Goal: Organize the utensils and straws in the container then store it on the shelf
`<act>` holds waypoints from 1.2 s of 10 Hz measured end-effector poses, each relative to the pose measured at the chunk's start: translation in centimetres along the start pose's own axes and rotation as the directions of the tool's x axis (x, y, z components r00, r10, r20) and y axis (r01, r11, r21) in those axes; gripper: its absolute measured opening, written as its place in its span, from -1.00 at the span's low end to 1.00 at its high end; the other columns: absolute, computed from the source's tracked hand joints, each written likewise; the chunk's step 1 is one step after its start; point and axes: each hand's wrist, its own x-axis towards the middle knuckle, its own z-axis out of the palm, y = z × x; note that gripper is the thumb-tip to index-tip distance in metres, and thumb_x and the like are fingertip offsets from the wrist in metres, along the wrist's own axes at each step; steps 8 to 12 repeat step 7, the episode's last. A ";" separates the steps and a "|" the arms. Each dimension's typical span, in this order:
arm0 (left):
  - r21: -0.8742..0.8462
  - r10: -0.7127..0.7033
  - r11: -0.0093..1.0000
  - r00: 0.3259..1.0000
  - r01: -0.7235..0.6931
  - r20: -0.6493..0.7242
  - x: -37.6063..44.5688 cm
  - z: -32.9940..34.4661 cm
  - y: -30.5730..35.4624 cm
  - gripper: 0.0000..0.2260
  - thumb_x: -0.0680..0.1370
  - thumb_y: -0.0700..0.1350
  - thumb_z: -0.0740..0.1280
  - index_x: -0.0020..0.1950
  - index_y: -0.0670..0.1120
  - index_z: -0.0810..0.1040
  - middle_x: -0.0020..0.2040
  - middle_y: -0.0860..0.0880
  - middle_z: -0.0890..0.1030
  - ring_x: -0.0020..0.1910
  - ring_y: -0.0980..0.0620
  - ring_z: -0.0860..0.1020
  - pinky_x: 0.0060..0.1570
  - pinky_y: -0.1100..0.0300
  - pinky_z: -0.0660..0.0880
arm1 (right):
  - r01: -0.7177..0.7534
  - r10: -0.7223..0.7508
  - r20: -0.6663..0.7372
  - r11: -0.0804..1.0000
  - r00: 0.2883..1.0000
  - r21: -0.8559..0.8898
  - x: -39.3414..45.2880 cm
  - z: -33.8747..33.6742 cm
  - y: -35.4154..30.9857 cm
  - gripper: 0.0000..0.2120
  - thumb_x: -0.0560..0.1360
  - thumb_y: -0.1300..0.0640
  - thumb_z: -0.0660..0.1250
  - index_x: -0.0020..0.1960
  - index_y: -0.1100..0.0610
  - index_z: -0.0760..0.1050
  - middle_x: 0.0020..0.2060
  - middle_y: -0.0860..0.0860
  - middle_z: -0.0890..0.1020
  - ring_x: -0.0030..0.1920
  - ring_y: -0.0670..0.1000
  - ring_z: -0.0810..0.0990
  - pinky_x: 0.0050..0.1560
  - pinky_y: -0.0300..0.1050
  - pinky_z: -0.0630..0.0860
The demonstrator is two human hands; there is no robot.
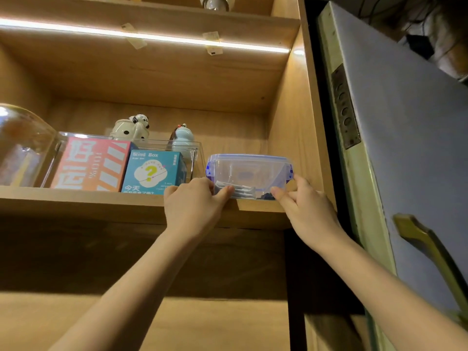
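Note:
A clear plastic container with a blue-clipped lid rests on the wooden shelf, at its right end near the side wall. Wrapped straws and utensils show through its front wall. My left hand grips the container's lower left corner, thumb on the front. At the lower right corner, my right hand pinches the container with its fingers. Both arms reach upward from below.
Left of the container stands a clear bin holding a red box and a teal "Blind Box". Ceramic figurines stand behind, a glass dome at far left. A door with a handle stands at the right.

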 end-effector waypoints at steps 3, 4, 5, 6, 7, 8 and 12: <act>-0.012 -0.039 0.999 0.967 0.043 0.250 0.3 -1.7 0.4 -0.62 0.54 0.18 0.14 -0.04 -0.09 0.56 -0.10 -0.07 0.62 -0.09 -0.04 0.52 0.14 -0.01 0.38 | -0.086 0.085 0.198 0.996 0.977 0.000 0.2 -1.3 -0.8 -0.57 0.59 -0.07 0.08 0.37 0.13 0.20 -0.22 0.00 0.51 -0.16 0.03 0.51 -0.38 -0.25 0.31; -0.138 0.006 0.990 0.945 0.041 0.326 0.4 -3.4 0.6 -0.63 0.55 0.09 0.20 -0.02 -0.21 0.59 -0.12 -0.16 0.64 -0.19 -0.02 0.53 -0.22 0.15 0.46 | -0.122 0.098 0.290 0.991 0.952 0.064 0.2 -3.5 -1.6 -0.75 0.58 0.02 0.18 0.22 0.06 0.34 0.03 0.10 0.57 -0.02 0.03 0.55 -0.32 -0.31 0.34; -0.179 0.072 0.984 0.936 -0.010 0.344 0.7 -6.4 1.3 -0.69 0.54 -0.02 0.24 -0.04 -0.26 0.61 -0.22 -0.16 0.63 -0.31 0.02 0.50 -0.38 0.26 0.36 | -0.070 0.035 0.281 0.991 0.959 0.116 -0.1 -6.9 -3.3 -0.70 0.54 0.10 0.26 0.25 0.12 0.43 0.10 0.07 0.57 0.04 0.01 0.53 -0.14 -0.20 0.43; -0.245 0.123 0.969 0.929 -0.036 0.349 0.2 -9.9 1.8 -0.76 0.52 -0.07 0.28 -0.05 -0.22 0.64 -0.10 -0.24 0.66 -0.18 -0.11 0.57 -0.28 0.20 0.40 | 0.056 -0.067 0.128 0.995 0.990 0.087 -1.1 -10.8 -5.8 -0.81 0.53 0.11 0.26 0.12 0.07 0.53 0.05 0.01 0.60 0.05 -0.04 0.52 -0.02 -0.17 0.42; -0.309 0.142 0.948 0.970 -0.075 0.198 -1.3 -12.4 2.4 -0.81 0.53 -0.10 0.27 0.01 -0.14 0.63 -0.05 -0.14 0.66 -0.09 -0.08 0.57 -0.16 0.18 0.45 | 0.227 -0.215 -0.078 0.949 0.973 0.218 -4.1 -15.5 -8.3 -0.85 0.53 0.10 0.24 0.03 -0.07 0.54 -0.03 -0.14 0.62 0.05 -0.16 0.55 0.02 -0.26 0.47; -0.309 0.142 0.948 0.970 -0.075 0.198 -1.3 -12.4 2.4 -0.81 0.53 -0.10 0.27 0.01 -0.14 0.63 -0.05 -0.14 0.66 -0.09 -0.08 0.57 -0.16 0.18 0.45 | 0.227 -0.215 -0.078 0.949 0.973 0.218 -4.1 -15.5 -8.3 -0.85 0.53 0.10 0.24 0.03 -0.07 0.54 -0.03 -0.14 0.62 0.05 -0.16 0.55 0.02 -0.26 0.47; -0.309 0.142 0.948 0.970 -0.075 0.198 -1.3 -12.4 2.4 -0.81 0.53 -0.10 0.27 0.01 -0.14 0.63 -0.05 -0.14 0.66 -0.09 -0.08 0.57 -0.16 0.18 0.45 | 0.227 -0.215 -0.078 0.949 0.973 0.218 -4.1 -15.5 -8.3 -0.85 0.53 0.10 0.24 0.03 -0.07 0.54 -0.03 -0.14 0.62 0.05 -0.16 0.55 0.02 -0.26 0.47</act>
